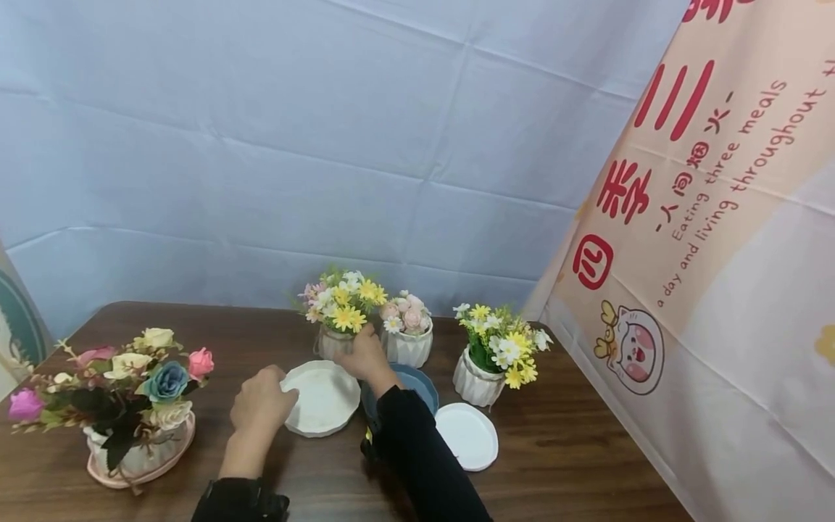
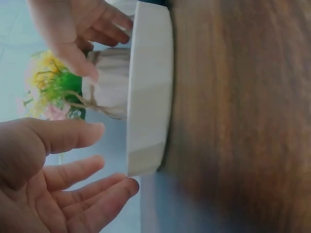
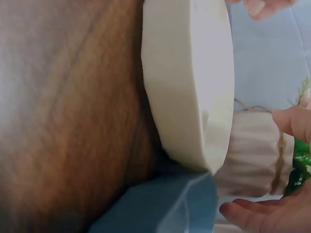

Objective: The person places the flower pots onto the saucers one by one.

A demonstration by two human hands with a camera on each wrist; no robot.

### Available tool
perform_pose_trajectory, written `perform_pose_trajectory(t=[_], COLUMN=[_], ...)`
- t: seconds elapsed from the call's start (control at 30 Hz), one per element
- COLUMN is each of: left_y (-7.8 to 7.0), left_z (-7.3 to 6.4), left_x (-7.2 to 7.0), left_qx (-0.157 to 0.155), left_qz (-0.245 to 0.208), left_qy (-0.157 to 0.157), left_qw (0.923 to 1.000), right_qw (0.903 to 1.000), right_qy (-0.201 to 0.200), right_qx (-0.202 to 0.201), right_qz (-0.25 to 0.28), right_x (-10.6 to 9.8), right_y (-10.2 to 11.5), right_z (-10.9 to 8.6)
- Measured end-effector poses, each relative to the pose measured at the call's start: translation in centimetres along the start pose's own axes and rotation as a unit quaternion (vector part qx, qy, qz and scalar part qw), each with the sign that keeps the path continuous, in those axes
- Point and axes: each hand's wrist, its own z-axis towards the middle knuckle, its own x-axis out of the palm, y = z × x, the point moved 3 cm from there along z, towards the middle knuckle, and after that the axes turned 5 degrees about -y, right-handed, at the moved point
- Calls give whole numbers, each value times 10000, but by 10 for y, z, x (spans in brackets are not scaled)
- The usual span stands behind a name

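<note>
2 hands in frame, black sleeves (image 1: 420, 460) on the arms. Right hand (image 1: 365, 357): thumb and fingers extended and spread around the twine-tied pot (image 1: 330, 344), thumb on 1 side, fingers on the other. Can't confirm contact. Left hand (image 1: 261, 401): fingers relaxed, holding nothing, at the near-left rim of the cream plate (image 1: 320, 399). Can't tell if fingertips touch it.

Twine-tied pot position: at the right hand, forward and right of the left hand, standing upright just behind the cream plate. 1 mixed bunch in it: yellow, white, pink flowers (image 1: 346, 297).

Plate count: 4. 1 cream, right of the left hand; 1 blue plate (image 1: 420, 386) just right of it, partly under the right forearm in the head view; 1 small white plate (image 1: 466, 438) near the blue, to its right; 1 pink saucer (image 1: 166, 471) far left.

Pot count: 4. Besides the twine-tied: 1 pink-rose pot (image 1: 411, 348) just right of it, behind the blue plate; 1 yellow-and-white flower pot (image 1: 478, 380) farther right, behind the small white plate; 1 big rose pot (image 1: 140, 457) left of the left hand, sitting on the pink saucer.

All on 1 dark wood table (image 1: 554, 449). Pale blue cloth (image 1: 261, 145) behind, 1 printed banner (image 1: 685, 217) on the right, red characters plus 1 cartoon figure.
</note>
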Motion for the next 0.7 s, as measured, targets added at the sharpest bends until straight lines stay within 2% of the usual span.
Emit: perform_pose_trajectory(t=[0.13, 0.33, 0.4, 0.53, 0.7], left_y=[2, 5, 8, 12, 14], left_z=[3, 7, 8, 10, 11], left_x=[-2, -2, -2, 0, -1], left_qx=[-112, -146, -87, 96, 155], left_qz=[-63, -12, 35, 121, 206], left_qy=[5, 21, 18, 122, 262], left_qw=[9999, 9999, 10000, 9998, 9993], right_qw=[9998, 9955, 9954, 9968, 9984], right_qy=[-17, -298, -425, -653, -531], right_qx=[-43, -85, -91, -116, 37], right_qz=[187, 892, 857, 448, 178], right_x=[0, -1, -2, -4, -5], right_y=[-4, -6, -7, -9, -7], right_z=[9, 18, 19, 22, 22])
